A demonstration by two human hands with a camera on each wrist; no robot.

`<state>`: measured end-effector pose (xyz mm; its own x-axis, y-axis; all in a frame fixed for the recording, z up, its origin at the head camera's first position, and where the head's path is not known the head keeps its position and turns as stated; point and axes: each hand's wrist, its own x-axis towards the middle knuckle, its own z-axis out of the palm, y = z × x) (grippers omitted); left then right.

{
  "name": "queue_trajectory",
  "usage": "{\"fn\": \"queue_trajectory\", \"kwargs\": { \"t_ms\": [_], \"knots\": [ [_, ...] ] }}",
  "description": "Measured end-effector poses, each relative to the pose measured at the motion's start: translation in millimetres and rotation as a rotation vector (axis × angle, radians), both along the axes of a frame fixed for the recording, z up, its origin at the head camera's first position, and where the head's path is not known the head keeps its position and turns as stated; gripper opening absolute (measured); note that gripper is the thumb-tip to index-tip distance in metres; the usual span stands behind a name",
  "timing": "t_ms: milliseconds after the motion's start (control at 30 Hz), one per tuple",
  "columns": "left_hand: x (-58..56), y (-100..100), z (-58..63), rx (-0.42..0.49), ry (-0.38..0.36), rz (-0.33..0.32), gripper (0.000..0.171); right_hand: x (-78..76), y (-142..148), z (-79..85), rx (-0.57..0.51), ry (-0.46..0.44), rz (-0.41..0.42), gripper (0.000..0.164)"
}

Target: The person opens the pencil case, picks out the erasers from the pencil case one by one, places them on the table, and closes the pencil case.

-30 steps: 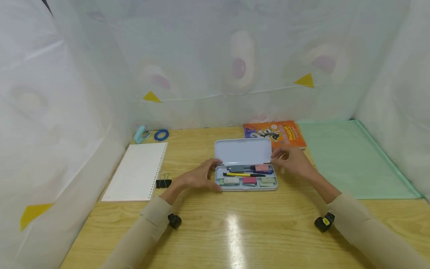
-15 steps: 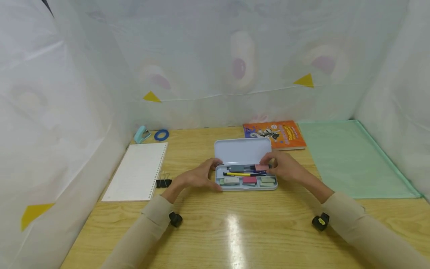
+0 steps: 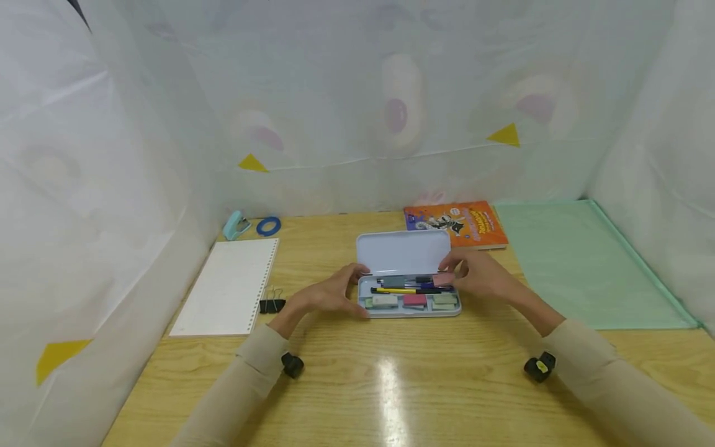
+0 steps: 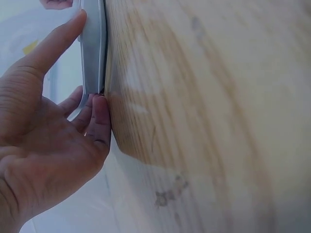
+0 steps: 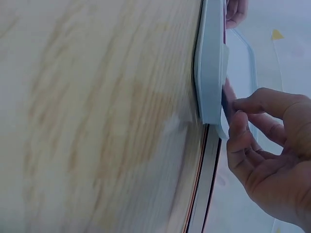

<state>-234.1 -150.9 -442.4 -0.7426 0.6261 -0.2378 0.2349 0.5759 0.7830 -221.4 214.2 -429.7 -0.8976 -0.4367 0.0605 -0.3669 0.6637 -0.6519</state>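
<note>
A pale blue pencil case point(image 3: 410, 313) lies with its lid point(image 3: 403, 251) raised on the table. My left hand point(image 3: 332, 290) grips its left end, thumb at the front corner and fingers at the back; the left wrist view shows the thumb along the case's side point(image 4: 91, 53). At the right end, my right hand point(image 3: 481, 274) pinches a pink block point(image 3: 444, 279) between thumb and fingers, over the back compartment. A yellow and black pen point(image 3: 399, 290) and a grey-blue block point(image 3: 393, 281) lie there. The front compartments hold white, magenta point(image 3: 414, 300) and pale green small blocks.
An orange book point(image 3: 486, 226) lies behind the case, a green translucent mat point(image 3: 586, 273) to its right. On the left are a notebook point(image 3: 226, 285), a black binder clip point(image 3: 272, 306), a blue tape ring point(image 3: 269, 226) and a light blue stapler point(image 3: 236, 226).
My right hand moved left from beside the lid into the case, took the pink block and shifted it slightly right. My left hand stayed at the left end.
</note>
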Motion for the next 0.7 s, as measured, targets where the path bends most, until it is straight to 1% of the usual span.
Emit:
{"fn": "queue_trajectory", "kwargs": {
  "t_ms": [200, 367, 433, 600, 700],
  "knots": [
    [0.7, -0.4, 3.5, -0.01, 0.0, 0.005, 0.091, 1.1, 8.0, -2.8, -0.01, 0.004, -0.001, 0.022],
    [0.3, 0.0, 3.2, -0.012, 0.007, -0.004, 0.091, 0.7, 15.7, -6.3, -0.077, -0.038, 0.019, 0.025],
    [0.1, 0.0, 2.7, -0.009, 0.006, -0.004, 0.091, 0.1, 18.2, -8.2, -0.096, -0.056, 0.018, 0.024],
    [-0.2, 0.2, 1.8, -0.006, 0.001, -0.001, 0.091, -0.6, 24.2, -10.7, -0.084, -0.056, 0.011, 0.016],
    [0.2, 0.6, 1.6, -0.005, 0.0, -0.005, 0.091, -0.2, 30.1, -10.1, -0.103, -0.092, -0.007, 0.018]
  ]
}}
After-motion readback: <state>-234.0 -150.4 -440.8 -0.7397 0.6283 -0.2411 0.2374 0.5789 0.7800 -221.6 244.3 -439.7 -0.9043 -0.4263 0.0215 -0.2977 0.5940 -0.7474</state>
